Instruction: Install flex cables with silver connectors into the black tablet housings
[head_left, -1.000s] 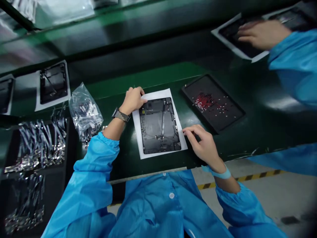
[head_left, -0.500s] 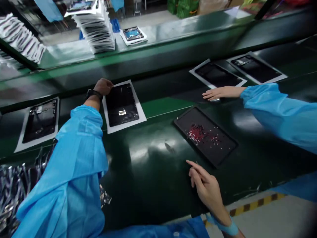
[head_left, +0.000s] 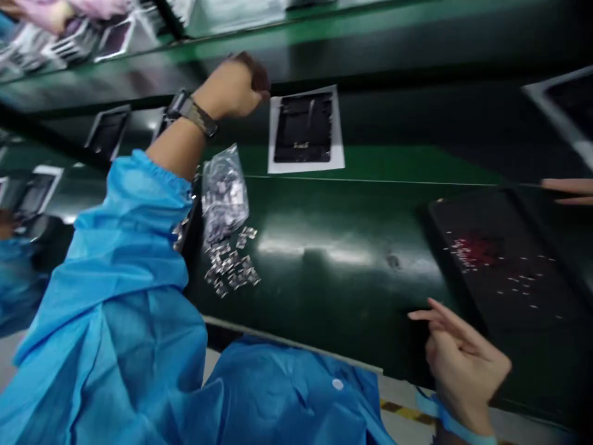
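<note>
My left hand (head_left: 238, 86), wearing a watch, is closed at the top left corner of a white sheet (head_left: 338, 157). Blur softens its fingertips, which seem to pinch that corner. On the sheet lies a flat black panel (head_left: 303, 127) with a small gold-coloured patch near its lower edge. At the lower right is my right hand (head_left: 467, 364), with a light blue band at the wrist. Two of its fingers stretch out, tips apart, over the green surface; the others curl inward. Beyond it sits a dark tray (head_left: 523, 309) holding small red, black and white pieces.
A clear plastic bag (head_left: 225, 191) and several small silvery metal parts (head_left: 234, 269) lie on the green bench (head_left: 324, 278). Another person's fingers (head_left: 572, 188) reach in from the right. More panels on sheets (head_left: 109, 133) lie at the left. A raised shelf (head_left: 370, 49) runs along the back.
The view has swung left, bringing the bag and metal parts into sight. My left hand and the sheet with the black panel have shifted left relative to the tray.
</note>
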`<state>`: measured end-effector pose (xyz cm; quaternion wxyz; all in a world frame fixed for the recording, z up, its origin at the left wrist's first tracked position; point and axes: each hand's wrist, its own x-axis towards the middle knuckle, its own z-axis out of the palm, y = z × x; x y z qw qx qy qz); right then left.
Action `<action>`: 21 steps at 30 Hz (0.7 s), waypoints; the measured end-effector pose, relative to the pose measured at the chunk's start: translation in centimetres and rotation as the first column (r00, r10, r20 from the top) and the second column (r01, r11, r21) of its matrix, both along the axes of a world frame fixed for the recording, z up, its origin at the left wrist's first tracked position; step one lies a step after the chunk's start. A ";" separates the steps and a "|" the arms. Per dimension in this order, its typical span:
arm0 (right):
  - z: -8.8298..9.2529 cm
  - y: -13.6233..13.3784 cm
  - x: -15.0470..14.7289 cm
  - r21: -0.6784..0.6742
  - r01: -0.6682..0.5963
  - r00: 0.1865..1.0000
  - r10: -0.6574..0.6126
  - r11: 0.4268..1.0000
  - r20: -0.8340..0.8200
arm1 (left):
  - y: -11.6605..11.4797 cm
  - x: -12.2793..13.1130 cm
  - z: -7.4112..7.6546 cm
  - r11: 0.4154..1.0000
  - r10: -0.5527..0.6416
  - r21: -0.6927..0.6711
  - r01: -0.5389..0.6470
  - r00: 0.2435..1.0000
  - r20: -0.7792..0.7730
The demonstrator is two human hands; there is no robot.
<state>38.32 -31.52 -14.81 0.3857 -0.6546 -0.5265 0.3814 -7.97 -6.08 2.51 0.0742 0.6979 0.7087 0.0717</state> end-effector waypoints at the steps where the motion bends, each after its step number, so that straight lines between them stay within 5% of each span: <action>1: 0.2 0.0 -0.2 0.004 0.038 0.999 -0.038 0.999 -0.012 | -4.2 -0.3 1.6 1.000 -0.006 0.000 0.006 1.000 -0.024; 4: 1.5 0.7 -0.7 -0.042 0.026 0.999 -0.028 0.999 -0.027 | -18.5 0.2 3.0 0.990 0.064 0.123 -0.064 0.998 0.006; 6: 2.4 1.8 -0.6 -0.098 -0.144 0.990 0.144 0.985 -0.006 | -26.7 1.2 0.3 0.965 0.196 0.150 -0.214 0.972 0.129; 8: 3.5 3.2 -0.6 -0.105 -0.375 0.923 0.382 0.921 0.050 | -31.7 2.2 -4.4 0.942 0.280 0.118 -0.316 0.928 0.245; 11: 5.6 5.0 -2.0 -0.012 -0.666 0.728 0.654 0.745 0.204 | -32.6 3.9 -11.1 0.927 0.334 0.094 -0.363 0.912 0.238; 13: 7.3 5.8 -4.5 0.048 -0.771 0.618 0.729 0.635 0.294 | -30.7 4.9 -13.8 0.917 0.372 0.089 -0.388 0.915 0.158; 17: 9.1 6.8 -12.2 0.201 -0.881 0.471 0.771 0.427 0.429 | -28.2 6.2 -15.5 0.866 0.473 0.121 -0.486 0.873 0.116; 21: 7.9 8.5 -21.4 0.277 -0.941 0.317 0.795 0.195 0.518 | -29.1 6.9 -16.2 0.845 0.482 0.157 -0.512 0.855 0.192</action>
